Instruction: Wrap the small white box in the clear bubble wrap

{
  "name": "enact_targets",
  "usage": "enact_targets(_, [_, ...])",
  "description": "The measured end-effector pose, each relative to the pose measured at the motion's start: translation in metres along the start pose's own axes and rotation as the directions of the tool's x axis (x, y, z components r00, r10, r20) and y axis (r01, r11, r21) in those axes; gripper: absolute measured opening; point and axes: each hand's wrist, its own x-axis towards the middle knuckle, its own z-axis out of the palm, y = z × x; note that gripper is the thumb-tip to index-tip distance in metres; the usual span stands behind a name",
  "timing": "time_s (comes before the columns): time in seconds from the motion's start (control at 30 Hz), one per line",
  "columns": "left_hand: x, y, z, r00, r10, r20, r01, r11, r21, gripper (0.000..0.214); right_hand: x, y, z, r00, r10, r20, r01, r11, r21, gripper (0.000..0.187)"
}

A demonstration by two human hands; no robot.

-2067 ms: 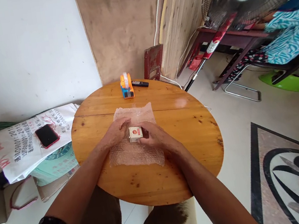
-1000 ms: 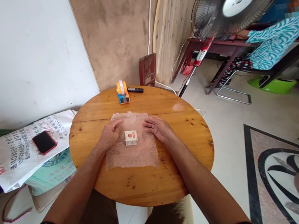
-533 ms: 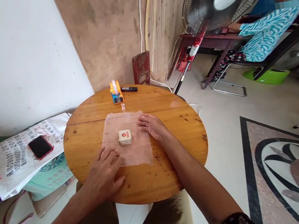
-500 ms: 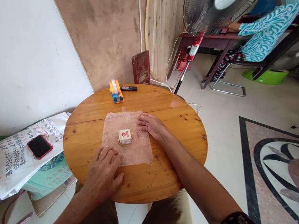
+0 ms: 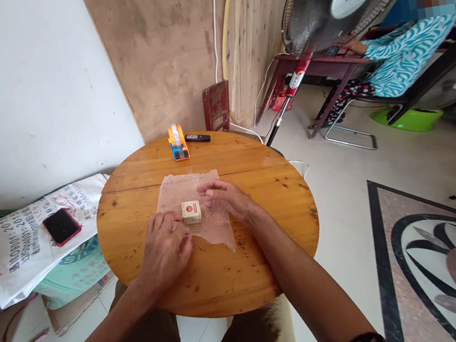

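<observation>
The small box [image 5: 191, 212], white with a red label, sits on bubble wrap [image 5: 190, 191].

A round wooden table [image 5: 265, 188] with a glossy, honey-coloured top carries everything. A straight seam crosses the top from 9 o'clock to 3 o'clock, a little beyond the middle, and small dark knots speckle the wood towards 3 and 6 o'clock. A sheet of clear bubble wrap [image 5: 183, 189] lies flat at the centre, its far edge reaching over the seam. At the rim near 12 o'clock an orange and blue tape dispenser [image 5: 177, 142] stands upright, with a slim black remote [image 5: 198, 138] just beside it, towards 1 o'clock.
</observation>
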Motion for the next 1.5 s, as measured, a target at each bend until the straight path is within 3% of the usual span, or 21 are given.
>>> enact_targets(0.2, [0.017,-0.003,0.004,0.999,-0.021,0.043,0.02,1.0,0.014,0.008,-0.001,0.005,0.004,0.995,0.028,0.097,-0.016,0.992,-0.124,0.038])
enact_targets(0.43, [0.025,-0.024,0.012,0.989,-0.146,-0.014,0.138,0.956,-0.259,0.006,0.002,0.008,0.001,0.997,0.035,0.07,-0.021,0.982,-0.185,0.045])
enact_targets(0.6, [0.037,-0.029,0.013,0.917,-0.362,0.164,0.397,0.809,-0.433,0.009,0.004,0.007,-0.002,0.998,-0.023,0.053,0.038,0.953,-0.301,0.052])
enact_targets(0.7, [0.04,-0.029,0.018,0.884,-0.421,0.204,0.465,0.736,-0.492,0.012,0.004,0.006,-0.003,0.999,-0.033,0.04,0.044,0.944,-0.327,0.056])
enact_targets(0.93, [0.04,-0.033,0.025,0.888,-0.402,0.222,0.455,0.705,-0.543,0.016,0.003,0.008,-0.003,0.998,-0.022,0.055,0.038,0.947,-0.32,0.065])
enact_targets(1.1, [0.04,-0.035,0.023,0.896,-0.341,0.284,0.443,0.66,-0.606,0.015,0.002,0.008,-0.006,0.99,0.07,0.119,-0.041,0.971,-0.235,0.071])
enact_targets(1.33, [0.038,-0.04,0.025,0.908,-0.282,0.311,0.42,0.635,-0.649,0.015,-0.007,-0.011,-0.008,0.962,0.025,0.273,0.099,0.896,-0.432,0.049])
enact_targets(1.5, [0.039,-0.039,0.026,0.898,-0.295,0.327,0.44,0.602,-0.666,0.018,-0.002,0.001,-0.007,0.966,0.012,0.257,0.108,0.889,-0.444,0.039])
